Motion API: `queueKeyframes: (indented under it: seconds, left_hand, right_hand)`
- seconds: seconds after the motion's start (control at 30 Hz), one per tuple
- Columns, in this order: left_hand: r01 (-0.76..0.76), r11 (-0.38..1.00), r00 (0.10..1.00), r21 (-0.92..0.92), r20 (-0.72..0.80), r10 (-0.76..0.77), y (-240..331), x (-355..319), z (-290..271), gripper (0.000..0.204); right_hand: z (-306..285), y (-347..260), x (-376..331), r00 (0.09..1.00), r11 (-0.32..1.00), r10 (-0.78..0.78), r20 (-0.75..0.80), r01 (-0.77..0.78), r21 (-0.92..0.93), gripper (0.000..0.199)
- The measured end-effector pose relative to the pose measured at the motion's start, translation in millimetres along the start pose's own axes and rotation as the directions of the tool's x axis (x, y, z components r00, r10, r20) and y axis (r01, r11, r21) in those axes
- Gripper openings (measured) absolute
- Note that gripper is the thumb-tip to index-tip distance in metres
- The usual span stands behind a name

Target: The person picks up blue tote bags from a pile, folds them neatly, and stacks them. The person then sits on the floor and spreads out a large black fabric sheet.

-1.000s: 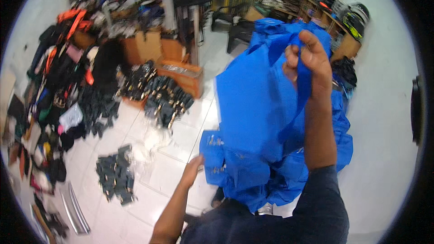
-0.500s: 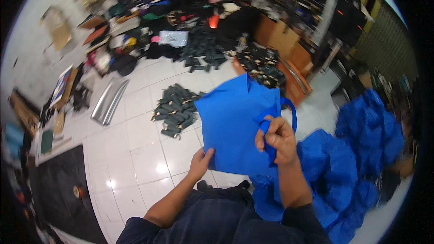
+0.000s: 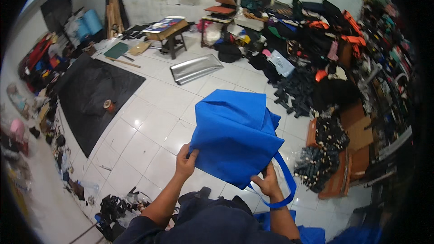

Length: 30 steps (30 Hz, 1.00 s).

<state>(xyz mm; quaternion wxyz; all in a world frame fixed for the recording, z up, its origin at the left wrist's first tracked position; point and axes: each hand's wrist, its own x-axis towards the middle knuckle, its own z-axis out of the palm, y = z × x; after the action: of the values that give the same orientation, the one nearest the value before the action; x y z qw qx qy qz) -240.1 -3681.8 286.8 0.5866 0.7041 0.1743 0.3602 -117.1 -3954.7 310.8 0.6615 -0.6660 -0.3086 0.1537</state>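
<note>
I hold a bright blue fabric bag (image 3: pixel 235 135) out in front of me above the white tiled floor. My left hand (image 3: pixel 186 161) grips its lower left corner. My right hand (image 3: pixel 266 184) pinches its lower right edge, beside a blue strap handle (image 3: pixel 289 185) that loops down past my wrist. The bag hangs flat and folded, its top edge pointing away from me. More blue fabric (image 3: pixel 312 234) lies by my knees at the bottom edge.
A black mat (image 3: pixel 97 92) with a tape roll (image 3: pixel 107 104) lies to the left. A silver sheet roll (image 3: pixel 196 68) and a small wooden table (image 3: pixel 169 31) stand farther off. Piles of dark bags and straps (image 3: pixel 316 90) and cardboard boxes (image 3: pixel 357 131) crowd the right side.
My view has swung left across the room. The blue bag, first raised high in my right hand, is now held lower and flat, with both hands at its near edge.
</note>
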Motion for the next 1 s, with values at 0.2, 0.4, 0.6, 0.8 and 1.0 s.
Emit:
queueKeyframes:
  seconds: [0.2,0.4,0.6,0.8,1.0]
  left_hand:
    - [0.252,0.946,0.961,-0.202,-0.065,-0.27,-21,-55,9,0.032]
    - [0.307,0.951,0.94,-0.024,-0.147,-0.307,3,-51,-3,0.032]
    - [0.24,0.97,0.905,-0.031,-0.353,-0.235,-4,-44,9,0.024]
    - [0.208,0.978,0.944,-0.005,-0.263,-0.202,-17,-41,2,0.028]
    - [0.327,0.937,0.94,-0.121,-0.064,-0.336,-17,-7,-35,0.051]
  right_hand:
    - [11,-7,16,0.984,0.996,-0.014,-0.179,-0.003,-0.091,0.027]
    - [2,-2,7,1.0,0.971,-0.014,0.021,0.018,-0.237,0.027]
    - [19,26,22,0.985,0.988,0.151,-0.087,-0.153,-0.024,0.027]
    - [32,44,15,0.963,0.986,0.155,-0.219,-0.138,0.091,0.028]
    - [40,26,1,0.991,0.998,0.067,-0.115,-0.069,-0.008,0.038]
